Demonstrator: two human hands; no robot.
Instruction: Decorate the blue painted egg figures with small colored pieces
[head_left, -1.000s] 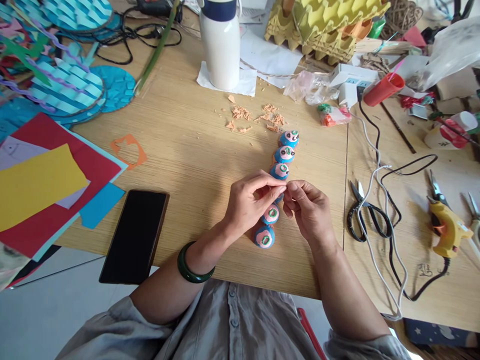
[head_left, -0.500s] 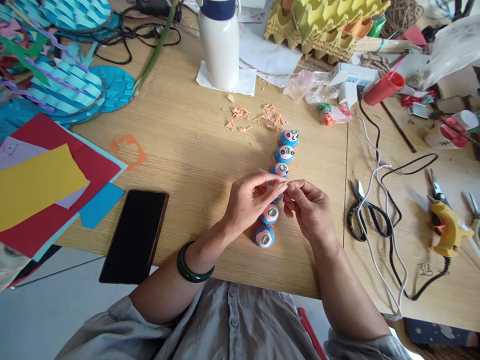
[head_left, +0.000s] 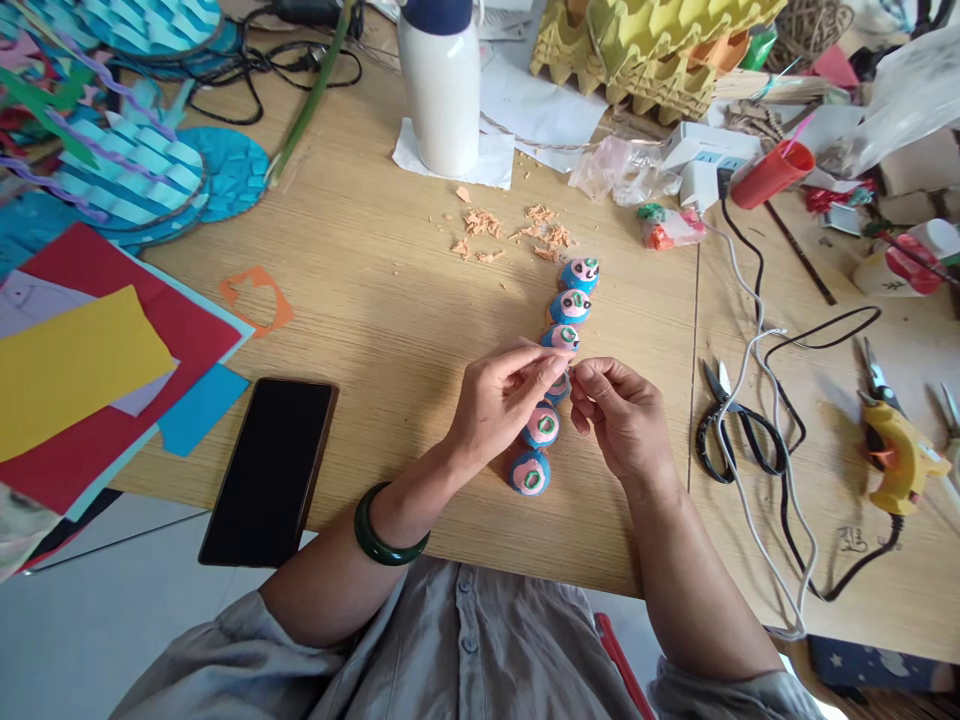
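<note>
Several blue domes with pink faces and small green rings (head_left: 541, 426) stand in a row on the wooden table, running away from me. Dark oval bits mark the farther ones, such as the farthest dome (head_left: 579, 273). My left hand (head_left: 502, 395) hovers over the row's middle with thumb and fingers pinched. Just right of it, my right hand (head_left: 619, 410) pinches thumb against forefinger, its other fingers curled. Whatever lies in either pinch is too small to make out. Both hands partly hide the middle domes. A dark green bangle (head_left: 390, 525) circles my left wrist.
Orange shavings (head_left: 480, 222) lie beyond the row, with a white bottle (head_left: 439, 100) behind them. A phone (head_left: 268, 470) and coloured paper (head_left: 82, 350) are at left. Black scissors (head_left: 739, 425), cables and a yellow glue gun (head_left: 900, 455) lie at right. Yellow egg cartons (head_left: 652, 50) stand at the back.
My fingertips have drawn slightly apart, leaving a small gap between the two hands. More of a middle dome shows between them.
</note>
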